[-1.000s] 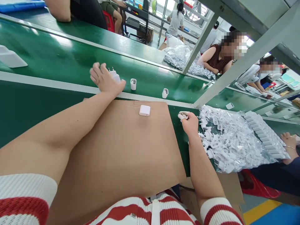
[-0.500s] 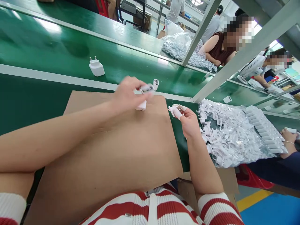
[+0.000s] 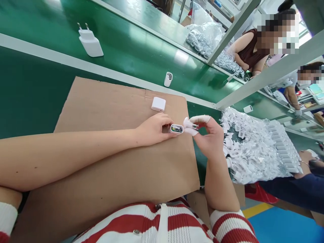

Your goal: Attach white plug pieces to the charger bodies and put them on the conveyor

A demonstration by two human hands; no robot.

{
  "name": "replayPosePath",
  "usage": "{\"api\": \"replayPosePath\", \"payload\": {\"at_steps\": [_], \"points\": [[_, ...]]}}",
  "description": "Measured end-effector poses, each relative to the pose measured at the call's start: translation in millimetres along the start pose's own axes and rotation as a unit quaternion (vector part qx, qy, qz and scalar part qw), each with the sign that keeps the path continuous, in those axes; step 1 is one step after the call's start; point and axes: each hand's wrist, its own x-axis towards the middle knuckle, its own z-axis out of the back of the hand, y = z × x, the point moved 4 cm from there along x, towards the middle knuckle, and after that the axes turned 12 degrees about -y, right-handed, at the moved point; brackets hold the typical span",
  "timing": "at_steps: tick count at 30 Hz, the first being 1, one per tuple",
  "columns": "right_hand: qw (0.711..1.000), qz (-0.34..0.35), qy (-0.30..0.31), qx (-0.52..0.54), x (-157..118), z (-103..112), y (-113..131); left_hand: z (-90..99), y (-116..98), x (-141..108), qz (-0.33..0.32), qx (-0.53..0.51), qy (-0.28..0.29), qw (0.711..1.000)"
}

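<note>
Above the cardboard sheet (image 3: 121, 162), my left hand (image 3: 155, 130) grips a white charger housing (image 3: 177, 129), its open end facing me with circuit parts showing inside. Just right of it, my right hand (image 3: 209, 135), with white coverings on the fingertips, pinches a white plug piece (image 3: 189, 124) with two metal pins. The housing and the plug piece are very close; whether they touch is unclear. A closed white block (image 3: 158, 104) lies on the cardboard beyond my left hand. Another open white housing (image 3: 168, 79) stands past the metal strip.
A white two-pin charger (image 3: 91, 44) lies on the green bench (image 3: 131, 50) at the far left. Bagged white plug parts (image 3: 255, 148) are heaped at the right. A slanted metal post (image 3: 253, 76) rises beyond them. Other people sit across and at the right.
My left hand has moved right and toward me with the housing, up beside the plug piece in my right hand. The view has shifted, and the white block on the cardboard is now uncovered.
</note>
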Motion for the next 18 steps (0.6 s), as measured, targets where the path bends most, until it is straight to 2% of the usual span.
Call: {"api": "replayPosePath", "payload": {"at_steps": [3,5,9,14,18], "points": [[0.987,0.111,0.075,-0.084,-3,-5,12,-0.2,-2,-1,-0.003,-0.007,0.000,1.000],[0.976,0.144,0.101,-0.130,-5,-11,15,-0.4,-3,-2,-0.006,-0.008,0.003,1.000],[0.964,0.159,0.115,-0.179,-6,-19,15,-0.4,-3,-1,-0.019,0.005,0.008,1.000],[0.964,0.189,0.073,-0.171,-7,-14,21,0.0,-3,0,-0.013,-0.002,-0.001,1.000],[0.956,0.191,0.111,-0.193,-7,-19,23,-0.6,-3,0,-0.012,-0.002,0.003,1.000]]}}
